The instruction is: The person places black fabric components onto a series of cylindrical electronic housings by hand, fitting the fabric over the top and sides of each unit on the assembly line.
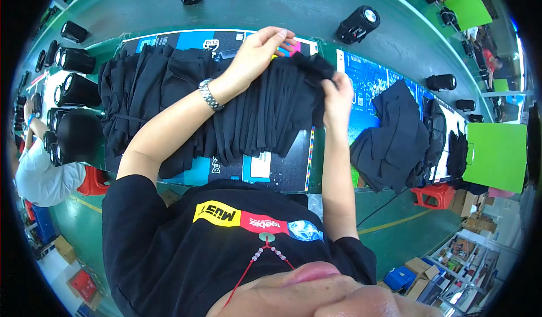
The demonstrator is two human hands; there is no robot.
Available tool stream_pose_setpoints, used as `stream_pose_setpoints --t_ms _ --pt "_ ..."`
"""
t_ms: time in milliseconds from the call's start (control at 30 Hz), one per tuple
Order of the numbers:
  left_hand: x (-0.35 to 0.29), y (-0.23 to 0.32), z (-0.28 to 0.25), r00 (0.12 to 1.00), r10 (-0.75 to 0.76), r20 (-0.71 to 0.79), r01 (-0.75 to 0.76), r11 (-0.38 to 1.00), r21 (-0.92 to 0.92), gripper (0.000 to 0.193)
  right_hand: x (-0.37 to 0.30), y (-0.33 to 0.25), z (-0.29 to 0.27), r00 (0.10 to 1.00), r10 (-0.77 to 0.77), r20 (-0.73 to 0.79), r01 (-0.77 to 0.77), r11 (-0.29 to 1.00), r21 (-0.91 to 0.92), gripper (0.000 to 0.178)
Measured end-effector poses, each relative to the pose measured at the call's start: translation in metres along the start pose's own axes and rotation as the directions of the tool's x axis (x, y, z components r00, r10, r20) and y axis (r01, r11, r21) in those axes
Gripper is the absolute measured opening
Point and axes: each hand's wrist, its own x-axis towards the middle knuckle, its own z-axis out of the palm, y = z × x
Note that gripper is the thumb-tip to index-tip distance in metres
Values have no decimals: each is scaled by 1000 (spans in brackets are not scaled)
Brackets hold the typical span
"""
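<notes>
A long row of folded black cloth pieces (248, 119) lies packed edge to edge on the table in front of me. My left hand (262, 51) is over the far edge of this row, its fingers loosely bent and apart, with nothing seen in them. At the row's right end, my right hand (337, 97) pinches a black cloth piece (313, 71) between thumb and fingers. That piece is lifted at its far end and smeared by motion. To the right of my right hand, a loose heap of black cloth (389, 142) rests on a blue printed sheet (364, 71).
Black cylindrical speakers (77, 91) stand along the left side, with another speaker (358, 24) at the far side. A co-worker in a white shirt (51, 167) sits at the left. Red stools (433, 195) and a light green board (497, 156) are at the right.
</notes>
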Motion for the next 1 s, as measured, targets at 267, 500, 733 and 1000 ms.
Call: stream_pose_setpoints --t_ms 267,500,733,1000 --pt "-2 7 0 997 62 34 -57 988 -145 34 36 -31 -49 980 163 -114 -46 744 666 22" --pt "-7 14 12 970 230 84 -224 972 -73 48 15 -77 34 1000 -9 -28 23 844 536 32" --pt "-2 15 -7 993 -13 -118 -49 863 -503 25 12 -92 69 995 -77 71 39 903 427 24" --pt "8 18 -11 967 16 -256 -125 902 -413 23 9 -100 51 966 -217 141 201 972 118 12"
